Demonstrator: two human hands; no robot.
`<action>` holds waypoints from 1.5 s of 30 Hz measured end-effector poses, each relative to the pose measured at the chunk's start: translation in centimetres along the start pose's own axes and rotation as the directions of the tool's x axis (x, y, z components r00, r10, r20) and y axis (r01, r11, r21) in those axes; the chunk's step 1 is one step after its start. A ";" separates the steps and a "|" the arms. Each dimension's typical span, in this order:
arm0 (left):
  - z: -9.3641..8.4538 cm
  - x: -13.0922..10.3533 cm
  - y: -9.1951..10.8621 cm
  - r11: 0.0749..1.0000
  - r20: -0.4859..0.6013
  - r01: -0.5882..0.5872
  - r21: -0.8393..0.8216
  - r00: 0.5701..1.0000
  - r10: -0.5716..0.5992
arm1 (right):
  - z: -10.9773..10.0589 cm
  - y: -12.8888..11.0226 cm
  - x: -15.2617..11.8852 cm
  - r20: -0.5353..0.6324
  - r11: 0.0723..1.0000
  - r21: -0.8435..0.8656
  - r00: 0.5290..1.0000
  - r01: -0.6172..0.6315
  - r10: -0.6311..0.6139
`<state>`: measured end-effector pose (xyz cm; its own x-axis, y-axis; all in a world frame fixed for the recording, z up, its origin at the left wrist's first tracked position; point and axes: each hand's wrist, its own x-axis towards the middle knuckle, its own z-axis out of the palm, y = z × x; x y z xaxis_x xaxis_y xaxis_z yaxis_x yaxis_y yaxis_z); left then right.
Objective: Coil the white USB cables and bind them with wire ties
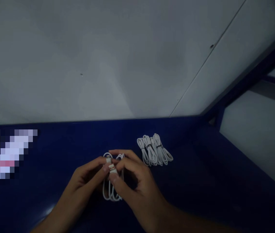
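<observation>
Between my two hands is a white USB cable [113, 195], gathered in loops that hang below the fingers. Its metal-tipped USB plug and a smaller connector sit close together near the thumbs. My left hand [89, 179] pinches the coil from the left side, thumb by the plugs. From the right, my right hand [137, 181] grips the same cable, its thumb on the USB plug's white housing. Part of the coil is hidden behind the fingers. Up and to the right of my hands lie several bundled white cables [155, 150], with dark ties around them.
The cables lie on a dark blue surface [62, 145]. A pale grey wall panel [98, 81] rises behind it, with a seam at the right. Blue framing [239, 87] slants along the right side. A pixelated patch covers something at the far left.
</observation>
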<state>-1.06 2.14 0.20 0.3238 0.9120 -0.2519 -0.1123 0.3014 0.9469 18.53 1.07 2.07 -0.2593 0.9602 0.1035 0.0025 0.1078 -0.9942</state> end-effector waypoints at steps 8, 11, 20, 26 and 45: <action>0.3 -0.1 0.9 0.998 0.031 -0.026 -0.051 0.999 0.028 | 0.3 0.4 -0.1 0.008 1.000 -0.005 1.000 0.022 -0.022; 0.5 -0.1 1.2 0.998 0.029 -0.020 -0.065 0.999 0.022 | 0.4 0.5 -0.2 0.007 0.999 -0.029 1.000 0.019 -0.019; 0.2 -0.1 0.8 1.000 -0.003 0.004 -0.019 1.000 -0.004 | 0.1 0.6 -0.4 -0.029 0.995 -0.089 0.999 -0.044 0.042; 0.5 -0.3 0.6 0.998 -0.014 0.029 -0.052 0.999 -0.029 | 0.0 0.5 -0.4 -0.035 0.994 -0.107 0.999 -0.020 0.016; 0.6 0.0 0.4 0.989 -0.055 0.037 -0.144 0.997 -0.045 | 0.0 0.7 -0.6 -0.077 0.989 -0.141 0.996 -0.044 0.033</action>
<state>-0.52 2.12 0.68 0.2762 0.9114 -0.3051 -0.2344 0.3718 0.8983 18.69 0.57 1.32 -0.1839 0.9803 0.0727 0.1497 0.1010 -0.9836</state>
